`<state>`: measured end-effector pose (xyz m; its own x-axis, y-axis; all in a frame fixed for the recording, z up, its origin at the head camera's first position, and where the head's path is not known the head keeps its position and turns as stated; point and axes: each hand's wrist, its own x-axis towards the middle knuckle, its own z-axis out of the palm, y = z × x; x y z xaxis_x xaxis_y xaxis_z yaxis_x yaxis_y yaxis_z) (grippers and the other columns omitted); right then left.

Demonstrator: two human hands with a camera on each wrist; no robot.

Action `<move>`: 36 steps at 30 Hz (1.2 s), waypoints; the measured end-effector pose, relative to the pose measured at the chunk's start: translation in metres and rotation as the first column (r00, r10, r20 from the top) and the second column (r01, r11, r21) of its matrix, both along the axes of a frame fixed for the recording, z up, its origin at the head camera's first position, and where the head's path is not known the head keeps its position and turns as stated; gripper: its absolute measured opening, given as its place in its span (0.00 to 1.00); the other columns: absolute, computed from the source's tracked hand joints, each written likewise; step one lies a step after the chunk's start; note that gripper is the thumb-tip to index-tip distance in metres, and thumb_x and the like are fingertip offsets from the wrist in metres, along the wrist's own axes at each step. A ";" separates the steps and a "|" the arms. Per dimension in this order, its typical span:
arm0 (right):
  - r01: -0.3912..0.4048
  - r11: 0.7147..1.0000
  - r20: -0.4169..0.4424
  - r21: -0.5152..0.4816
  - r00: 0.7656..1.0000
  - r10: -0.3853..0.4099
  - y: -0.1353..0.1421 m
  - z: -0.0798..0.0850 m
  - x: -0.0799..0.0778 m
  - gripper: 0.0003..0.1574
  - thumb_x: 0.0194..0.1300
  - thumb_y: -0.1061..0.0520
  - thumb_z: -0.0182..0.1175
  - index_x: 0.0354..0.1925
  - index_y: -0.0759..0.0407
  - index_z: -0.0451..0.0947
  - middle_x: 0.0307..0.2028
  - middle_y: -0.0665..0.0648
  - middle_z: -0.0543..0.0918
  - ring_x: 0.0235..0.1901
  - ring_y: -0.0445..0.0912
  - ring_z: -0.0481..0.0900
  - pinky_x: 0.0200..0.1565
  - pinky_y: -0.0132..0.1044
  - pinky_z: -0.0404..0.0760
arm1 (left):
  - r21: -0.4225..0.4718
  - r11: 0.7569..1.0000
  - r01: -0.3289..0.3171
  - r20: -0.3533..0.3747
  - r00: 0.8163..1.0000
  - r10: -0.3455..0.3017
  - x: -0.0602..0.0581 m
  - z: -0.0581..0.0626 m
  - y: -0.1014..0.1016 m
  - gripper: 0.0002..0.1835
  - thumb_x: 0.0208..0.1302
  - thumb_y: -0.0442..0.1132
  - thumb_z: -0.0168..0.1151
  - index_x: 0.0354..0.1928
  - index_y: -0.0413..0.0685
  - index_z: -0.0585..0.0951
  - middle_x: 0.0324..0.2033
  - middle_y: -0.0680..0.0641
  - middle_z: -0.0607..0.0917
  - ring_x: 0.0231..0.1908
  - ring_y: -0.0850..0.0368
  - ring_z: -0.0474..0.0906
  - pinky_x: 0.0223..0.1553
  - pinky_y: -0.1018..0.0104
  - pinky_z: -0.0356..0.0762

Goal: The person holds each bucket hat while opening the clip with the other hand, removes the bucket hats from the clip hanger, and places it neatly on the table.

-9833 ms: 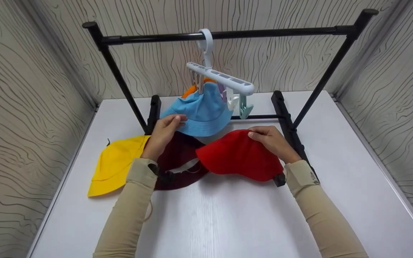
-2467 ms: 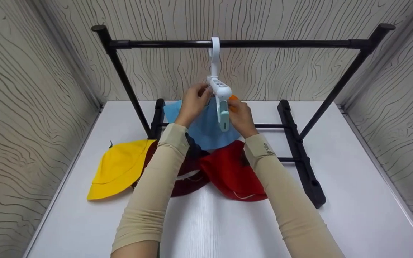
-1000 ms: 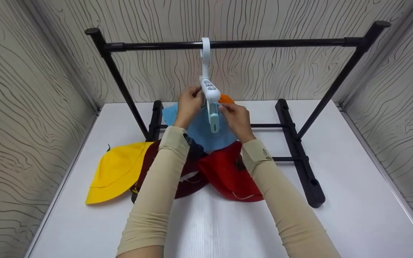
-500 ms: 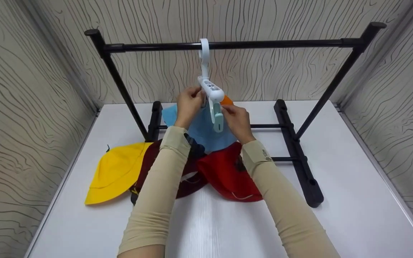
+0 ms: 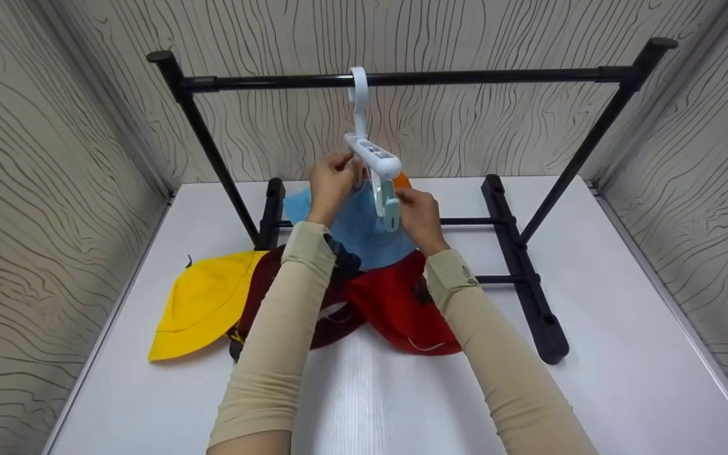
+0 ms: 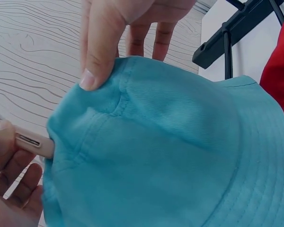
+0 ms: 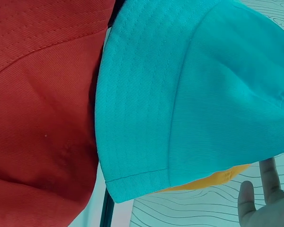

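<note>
A light blue bucket hat (image 5: 367, 240) hangs under a white clip hanger (image 5: 376, 157), its brim toward me. My left hand (image 5: 331, 186) pinches a beige clothespin (image 6: 35, 144) at the hat's crown; in the left wrist view the clothespin's end meets the fabric. On the other side of the crown, my right hand (image 5: 421, 218) pinches the cloth between thumb and fingers. A mint clothespin (image 5: 391, 212) dangles from the hanger's near end beside my right fingertips. Behind the blue hat, an orange hat (image 7: 213, 180) is partly covered.
The hanger hooks over the bar (image 5: 478, 77) of a black rack. On the white table (image 5: 364, 404) lie a yellow hat (image 5: 206, 303), a dark maroon hat (image 5: 332, 328) under my left forearm, and a red hat (image 5: 402, 303). Wood-patterned walls (image 5: 465, 139) enclose three sides.
Since the oldest frame my right hand has left the red hat and moved to the blue hat's crown. Lately the hanger's near end has swung slightly right; both hands stay at the crown.
</note>
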<state>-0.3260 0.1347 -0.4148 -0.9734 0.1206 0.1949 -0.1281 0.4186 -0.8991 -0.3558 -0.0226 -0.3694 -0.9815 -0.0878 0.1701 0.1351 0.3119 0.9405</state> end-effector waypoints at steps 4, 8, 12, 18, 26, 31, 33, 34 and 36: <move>0.002 1.000 -0.004 0.006 1.000 -0.002 0.000 -0.001 0.000 0.16 0.66 0.59 0.58 0.50 0.65 0.82 0.47 0.62 0.85 0.46 0.50 0.81 0.52 0.41 0.79 | -0.008 1.000 0.001 -0.015 1.000 -0.001 -0.001 0.000 0.000 0.16 0.69 0.41 0.56 0.55 0.43 0.81 0.47 0.45 0.84 0.43 0.55 0.79 0.43 0.65 0.80; -0.009 1.000 -0.026 0.009 1.000 0.009 0.001 -0.003 0.002 0.16 0.65 0.61 0.58 0.50 0.66 0.82 0.46 0.63 0.85 0.45 0.50 0.82 0.51 0.40 0.80 | -0.008 1.000 0.002 -0.060 0.998 -0.002 -0.001 -0.002 0.000 0.16 0.69 0.40 0.56 0.54 0.42 0.82 0.45 0.44 0.85 0.39 0.56 0.79 0.37 0.67 0.78; -0.023 1.000 -0.009 0.006 1.000 0.023 0.003 -0.005 0.005 0.14 0.67 0.58 0.58 0.46 0.64 0.83 0.37 0.59 0.85 0.35 0.46 0.77 0.39 0.34 0.76 | 0.004 1.000 0.002 -0.072 0.997 -0.002 0.000 -0.004 0.001 0.16 0.69 0.40 0.56 0.54 0.42 0.82 0.44 0.43 0.85 0.38 0.56 0.78 0.34 0.69 0.76; -0.021 1.000 -0.006 -0.004 1.000 0.021 0.005 -0.007 0.005 0.15 0.69 0.54 0.56 0.26 0.59 0.78 0.19 0.49 0.69 0.25 0.42 0.66 0.28 0.32 0.65 | -0.004 1.000 -0.001 -0.037 0.999 0.001 0.000 -0.004 0.001 0.17 0.70 0.43 0.56 0.56 0.45 0.81 0.43 0.45 0.84 0.37 0.56 0.76 0.34 0.70 0.75; -0.015 1.000 -0.017 0.022 1.000 0.015 0.006 -0.010 0.009 0.25 0.70 0.52 0.53 0.16 0.50 0.61 0.15 0.47 0.60 0.21 0.41 0.61 0.27 0.32 0.62 | -0.025 1.000 -0.014 -0.046 0.999 0.013 0.000 -0.005 0.001 0.17 0.71 0.44 0.54 0.56 0.46 0.80 0.43 0.46 0.84 0.36 0.57 0.73 0.32 0.71 0.73; -0.025 0.999 -0.011 0.027 1.000 0.025 0.006 -0.009 0.010 0.23 0.70 0.51 0.53 0.17 0.50 0.63 0.16 0.47 0.61 0.22 0.42 0.62 0.28 0.33 0.64 | -0.037 0.999 -0.009 -0.053 0.999 0.007 -0.001 -0.005 0.002 0.18 0.71 0.44 0.54 0.57 0.45 0.79 0.45 0.45 0.84 0.37 0.56 0.74 0.35 0.69 0.75; -0.028 0.999 -0.018 0.026 0.999 0.029 0.006 -0.008 0.010 0.22 0.70 0.51 0.53 0.18 0.52 0.65 0.16 0.47 0.63 0.22 0.42 0.63 0.28 0.33 0.64 | -0.047 0.999 -0.007 -0.057 0.998 0.005 -0.001 -0.005 0.002 0.18 0.72 0.44 0.53 0.57 0.45 0.79 0.45 0.45 0.83 0.37 0.56 0.74 0.35 0.69 0.76; -0.027 0.999 -0.029 0.024 0.999 0.028 0.006 -0.008 0.010 0.20 0.70 0.51 0.54 0.20 0.53 0.69 0.17 0.47 0.66 0.23 0.41 0.64 0.28 0.32 0.65 | -0.052 0.999 -0.008 -0.060 0.998 0.005 -0.001 -0.005 0.002 0.18 0.72 0.44 0.52 0.58 0.45 0.79 0.44 0.45 0.83 0.37 0.56 0.74 0.35 0.69 0.76; -0.017 0.999 -0.055 0.033 0.998 0.018 0.005 -0.007 0.010 0.17 0.69 0.54 0.55 0.24 0.59 0.76 0.20 0.51 0.74 0.25 0.42 0.67 0.30 0.31 0.67 | -0.063 0.998 -0.003 -0.091 0.996 -0.003 -0.002 -0.005 0.003 0.18 0.72 0.43 0.52 0.57 0.43 0.79 0.43 0.44 0.83 0.36 0.56 0.75 0.35 0.69 0.76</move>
<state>-0.3157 0.1401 -0.4217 -0.9628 0.0964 0.2524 -0.1851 0.4452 -0.8761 -0.3576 -0.0201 -0.3746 -0.9616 -0.0742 0.2641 0.2193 0.3703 0.9027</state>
